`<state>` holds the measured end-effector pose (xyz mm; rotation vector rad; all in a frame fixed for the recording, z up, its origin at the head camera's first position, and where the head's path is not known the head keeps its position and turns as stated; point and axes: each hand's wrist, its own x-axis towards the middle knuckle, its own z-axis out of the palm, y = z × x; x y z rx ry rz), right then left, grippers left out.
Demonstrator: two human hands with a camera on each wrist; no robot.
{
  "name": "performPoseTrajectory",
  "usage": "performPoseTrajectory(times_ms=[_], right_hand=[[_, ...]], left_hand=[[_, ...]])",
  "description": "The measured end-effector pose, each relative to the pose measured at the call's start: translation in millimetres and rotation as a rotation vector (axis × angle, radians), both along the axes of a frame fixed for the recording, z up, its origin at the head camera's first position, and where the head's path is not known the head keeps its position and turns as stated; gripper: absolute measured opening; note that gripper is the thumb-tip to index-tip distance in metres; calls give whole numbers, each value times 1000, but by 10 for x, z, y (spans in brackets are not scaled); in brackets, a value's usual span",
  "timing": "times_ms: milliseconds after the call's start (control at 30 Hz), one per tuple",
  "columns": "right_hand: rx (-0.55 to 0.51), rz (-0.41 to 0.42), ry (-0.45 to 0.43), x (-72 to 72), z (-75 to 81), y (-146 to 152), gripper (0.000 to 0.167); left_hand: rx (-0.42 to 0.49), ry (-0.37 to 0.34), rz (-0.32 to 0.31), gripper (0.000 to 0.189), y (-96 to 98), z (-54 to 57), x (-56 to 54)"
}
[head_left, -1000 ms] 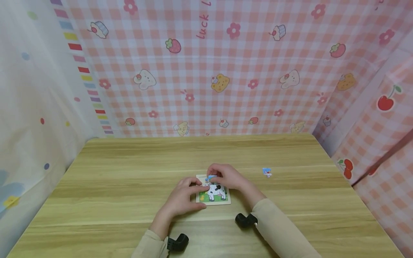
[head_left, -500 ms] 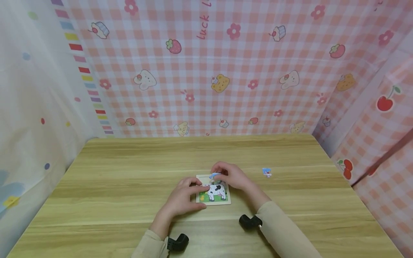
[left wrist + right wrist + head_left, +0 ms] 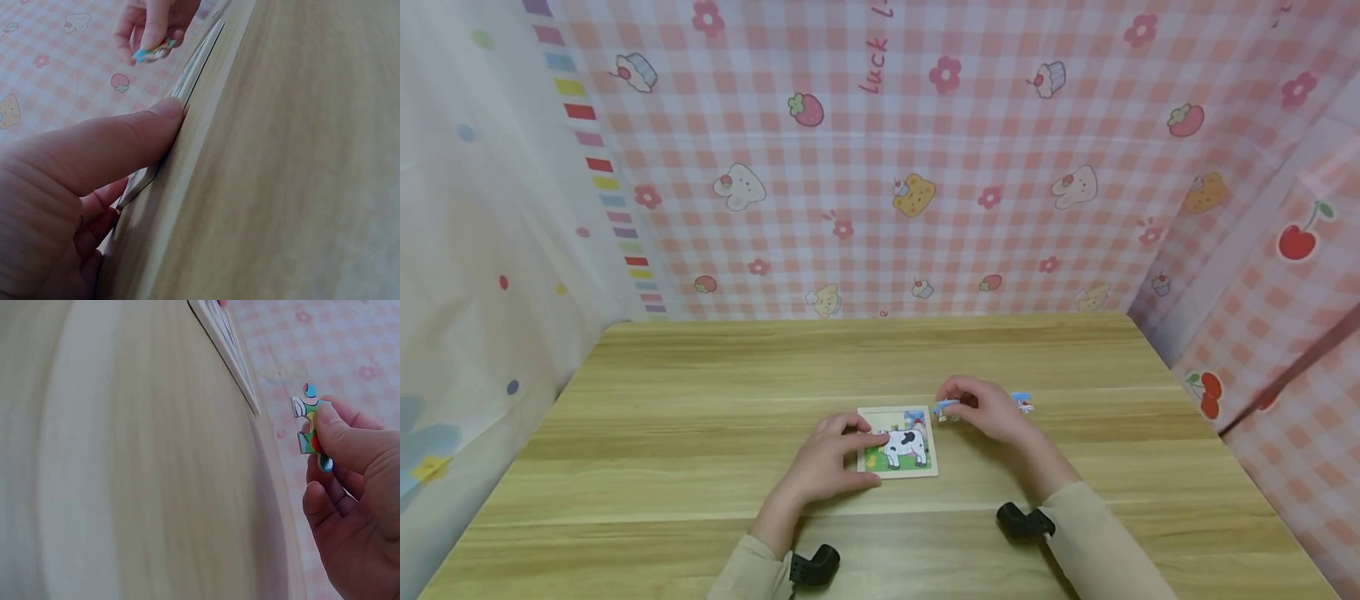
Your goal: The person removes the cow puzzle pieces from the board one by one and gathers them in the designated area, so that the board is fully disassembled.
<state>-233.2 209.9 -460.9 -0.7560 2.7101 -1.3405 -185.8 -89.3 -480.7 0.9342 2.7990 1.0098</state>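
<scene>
A small jigsaw puzzle board with a pale frame and a cow picture lies flat at the middle of the table. My left hand holds it at its left side, the thumb against its near edge and a finger over the picture. Bare tray shows at the picture's upper left. Just right of the board, my right hand pinches a jigsaw piece between thumb and fingers, raised off the table. Blue, green, red and white show on that piece. Another blue jigsaw piece lies behind the right hand, partly hidden by it.
The wood-grain table reaches back to a pink checked cloth. Patterned cloth also hangs at both sides. A black wrist mount sits on the left sleeve and another black mount on the right.
My right hand has lifted the jigsaw piece from the board's upper part and carried it right, past the board's edge, uncovering bare tray. The left hand has stayed in place.
</scene>
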Motion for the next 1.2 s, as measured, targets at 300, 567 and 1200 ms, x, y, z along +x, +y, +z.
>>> performPoseTrajectory(times_ms=[300,567,1200], right_hand=[[-96,-54,112,39,-69,434,10],[-75,-180,40,109,0,790,13],[-5,-244,50,73,-75,1350,12]], left_hand=[[-10,-8,9,53,1,-39,-17],[-5,-19,9,52,0,-36,-11],[-2,1,9,52,21,-12,-12]])
